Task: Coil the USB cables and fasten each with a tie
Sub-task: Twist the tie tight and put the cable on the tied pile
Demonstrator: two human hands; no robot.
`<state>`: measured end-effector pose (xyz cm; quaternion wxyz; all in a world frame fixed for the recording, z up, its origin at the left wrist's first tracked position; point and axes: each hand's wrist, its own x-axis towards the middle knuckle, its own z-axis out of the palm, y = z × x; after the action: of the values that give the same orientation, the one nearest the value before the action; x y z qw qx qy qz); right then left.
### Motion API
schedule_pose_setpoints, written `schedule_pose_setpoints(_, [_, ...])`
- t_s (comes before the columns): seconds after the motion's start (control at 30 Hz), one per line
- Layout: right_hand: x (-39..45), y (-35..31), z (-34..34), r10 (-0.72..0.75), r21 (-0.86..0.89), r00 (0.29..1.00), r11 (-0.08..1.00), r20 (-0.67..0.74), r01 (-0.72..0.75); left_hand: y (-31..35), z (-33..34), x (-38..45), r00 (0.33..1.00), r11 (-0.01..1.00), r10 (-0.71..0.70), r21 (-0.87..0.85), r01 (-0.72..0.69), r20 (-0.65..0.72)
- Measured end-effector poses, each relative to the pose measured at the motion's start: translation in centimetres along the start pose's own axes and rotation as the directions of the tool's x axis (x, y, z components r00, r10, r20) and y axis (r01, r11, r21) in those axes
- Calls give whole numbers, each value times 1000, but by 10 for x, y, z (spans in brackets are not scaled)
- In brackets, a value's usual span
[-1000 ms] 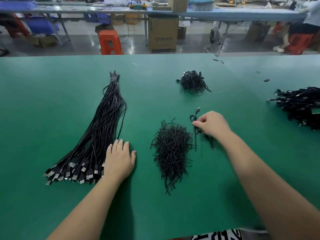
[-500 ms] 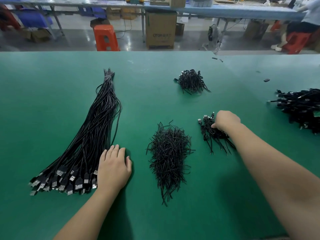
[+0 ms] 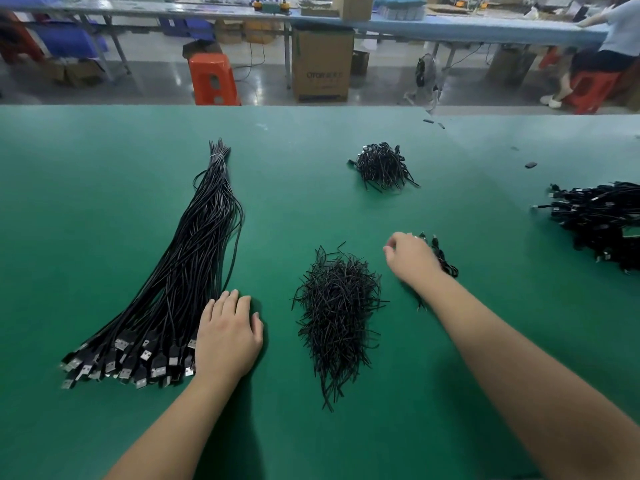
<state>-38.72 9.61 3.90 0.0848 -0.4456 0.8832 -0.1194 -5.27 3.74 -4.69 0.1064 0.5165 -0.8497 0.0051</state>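
Under the left hand (image 3: 227, 336), laid flat with fingers straight, a large fan of uncoiled USB cables (image 3: 180, 282) remains to be done. Beside the right hand (image 3: 410, 259), loosely curled and apparently holding nothing, finished coils (image 3: 445, 259) are seen; the ties (image 3: 337, 315) are heaped between the hands.

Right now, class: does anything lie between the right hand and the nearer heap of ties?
Nothing visible. The right hand hovers just right of the tie heap; only bare green table separates them. A coiled cable lies on its far side.
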Motion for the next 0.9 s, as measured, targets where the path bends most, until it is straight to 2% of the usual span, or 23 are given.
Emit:
schedule_pose_setpoints(0.17, [-31, -7, 35, 61, -103, 993, 993, 99, -51, 0, -1, -1, 1000, 1000, 6, -6, -6, -7])
schedule_pose_setpoints(0.3, [-51, -11, 45, 25, -262, 994, 965, 108, 5, -1, 0, 0, 1000, 1000, 9, -12, -9, -2])
schedule_pose_setpoints(0.5, [-59, -9, 49, 17, -219, 999, 976, 51, -6, -4, -3, -1, 1000, 989, 18, -148, -16, 15])
schedule_pose_setpoints(0.57, [-59, -8, 50, 24, -204, 999, 979, 44, -15, -3, -8, 2, 998, 947, -52, -315, 58, 28])
schedule_pose_setpoints(0.63, [-59, -8, 51, 33, -194, 999, 981, 36, -25, -3, -17, 9, 982, 832, -172, -522, 186, 75])
schedule_pose_setpoints(0.7, [-59, -8, 52, 47, -190, 998, 981, 31, -40, -9, -26, 19, 953, 734, -255, -609, 301, 164])
schedule_pose_setpoints(0.73, [-59, -9, 52, 55, -187, 998, 981, 31, -48, -16, -30, 23, 945, 724, -266, -608, 326, 190])
schedule_pose_setpoints(0.8, [-60, -9, 52, 65, -180, 997, 982, 31, -58, -27, -36, 27, 946, 780, -227, -539, 320, 232])
schedule_pose_setpoints(0.9, [-60, -9, 51, 55, -175, 998, 983, 39, -48, -36, -41, 29, 955, 955, -160, -205, 214, 252])
